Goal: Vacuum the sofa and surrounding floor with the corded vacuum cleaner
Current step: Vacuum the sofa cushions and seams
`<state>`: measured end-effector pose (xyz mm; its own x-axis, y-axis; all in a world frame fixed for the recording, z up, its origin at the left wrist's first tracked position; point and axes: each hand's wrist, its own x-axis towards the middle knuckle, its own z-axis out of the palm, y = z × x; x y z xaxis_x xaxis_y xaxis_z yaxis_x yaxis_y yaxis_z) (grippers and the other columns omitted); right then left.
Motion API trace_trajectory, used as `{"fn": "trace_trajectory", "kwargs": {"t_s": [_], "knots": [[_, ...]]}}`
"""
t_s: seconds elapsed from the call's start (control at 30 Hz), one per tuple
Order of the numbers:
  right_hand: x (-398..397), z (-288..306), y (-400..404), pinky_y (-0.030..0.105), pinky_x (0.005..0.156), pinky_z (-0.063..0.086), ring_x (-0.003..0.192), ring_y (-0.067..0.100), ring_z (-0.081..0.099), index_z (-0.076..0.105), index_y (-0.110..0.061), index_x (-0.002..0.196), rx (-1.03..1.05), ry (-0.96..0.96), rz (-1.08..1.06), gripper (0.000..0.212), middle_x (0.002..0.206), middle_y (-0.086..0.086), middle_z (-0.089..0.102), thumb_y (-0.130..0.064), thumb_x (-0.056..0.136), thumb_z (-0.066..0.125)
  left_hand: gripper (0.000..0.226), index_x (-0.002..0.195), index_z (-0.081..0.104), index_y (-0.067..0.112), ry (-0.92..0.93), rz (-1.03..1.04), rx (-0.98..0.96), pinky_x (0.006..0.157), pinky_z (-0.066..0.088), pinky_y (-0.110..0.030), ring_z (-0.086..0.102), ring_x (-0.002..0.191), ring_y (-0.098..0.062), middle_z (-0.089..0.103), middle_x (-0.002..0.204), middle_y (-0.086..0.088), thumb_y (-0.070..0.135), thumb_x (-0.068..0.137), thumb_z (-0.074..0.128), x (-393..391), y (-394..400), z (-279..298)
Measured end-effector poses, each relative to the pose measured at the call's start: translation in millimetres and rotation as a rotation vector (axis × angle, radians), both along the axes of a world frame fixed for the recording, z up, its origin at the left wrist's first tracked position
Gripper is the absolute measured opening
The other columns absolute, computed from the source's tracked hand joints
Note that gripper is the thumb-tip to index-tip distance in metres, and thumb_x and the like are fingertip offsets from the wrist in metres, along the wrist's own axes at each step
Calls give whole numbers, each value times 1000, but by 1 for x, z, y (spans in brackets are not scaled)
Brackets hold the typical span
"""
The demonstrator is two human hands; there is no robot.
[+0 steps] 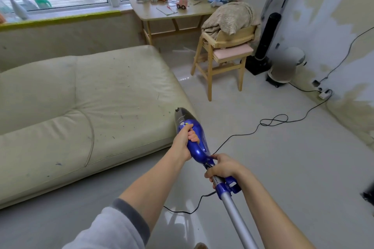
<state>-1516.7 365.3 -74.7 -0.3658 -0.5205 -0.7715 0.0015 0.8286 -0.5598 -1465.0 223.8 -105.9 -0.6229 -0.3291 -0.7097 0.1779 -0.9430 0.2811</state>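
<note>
Nearest, a silver tube (235, 216) runs up to the blue vacuum cleaner (194, 137), held over the floor (273, 157) just beside the sofa (81, 107). Right hand (222, 168) has its grip clamped on the tube joint; left hand (185, 139) grips the handle. Black cord (238, 137) trails across the floor toward a wall socket (324, 94).

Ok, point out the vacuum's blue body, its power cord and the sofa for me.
vacuum body (199, 137), head view, on the blue shell beside the handle.
power cord (273, 121), head view, on the loop lying on the floor.
sofa (113, 91), head view, on the seat cushion.
</note>
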Motion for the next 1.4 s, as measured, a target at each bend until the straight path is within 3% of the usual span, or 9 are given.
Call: {"fn": "trace_trajectory", "kwargs": {"t_s": [0.2, 0.57, 0.8, 0.93, 1.17, 1.27, 1.4], "knots": [[9, -7, -29, 41, 77, 58, 74, 27, 64, 54, -8, 106, 35, 142, 150, 39, 84, 11, 63, 1, 73, 71, 48, 49, 37, 17, 15, 77, 40, 27, 26, -15, 26, 27, -5, 28, 37, 8, 11, 93, 54, 28, -20, -11], [44, -12, -55, 45, 78, 59, 80, 30, 68, 55, -13, 90, 57, 241, 285, 30, 84, 10, 65, 0, 68, 71, 41, 51, 41, 18, -61, 105, 58, 31, 29, -14, 32, 30, -6, 35, 40, 7, 10, 88, 55, 84, -36, -9], [78, -12, -70, 37, 74, 59, 77, 26, 67, 55, -13, 95, 37, 266, 384, 33, 89, 10, 67, -3, 69, 72, 22, 67, 48, 14, -222, 155, -45, 32, 32, -15, 36, 32, -7, 40, 45, 5, 9, 87, 55, 122, -45, -8], [96, -14, -77, 38, 74, 59, 72, 25, 67, 55, -13, 92, 19, 259, 425, 30, 83, 9, 67, -2, 68, 71, 17, 73, 52, 12, -300, 158, -91, 33, 33, -15, 37, 31, -7, 43, 43, 4, 11, 89, 57, 143, -48, -9], [122, -11, -86, 38, 80, 58, 86, 25, 70, 59, -9, 108, 41, 302, 519, 43, 98, 11, 70, -8, 68, 75, 11, 76, 53, 13, -282, 184, -54, 34, 36, -17, 39, 36, -6, 45, 49, 4, 6, 84, 56, 180, -49, -11], [133, -5, -95, 32, 75, 58, 78, 22, 69, 58, -8, 111, 16, 223, 569, 45, 90, 8, 70, -9, 70, 77, 16, 71, 50, 14, -272, 230, -45, 33, 34, -16, 37, 33, -6, 43, 45, 5, 5, 83, 53, 200, -54, -10], [140, 7, -99, 27, 58, 57, 66, 20, 66, 51, -12, 113, -131, -159, 411, 36, 88, 13, 66, -14, 84, 73, 24, 64, 45, 16, -256, 322, -23, 32, 32, -15, 35, 31, -5, 40, 43, 6, 6, 85, 52, 224, -65, -7]]}}
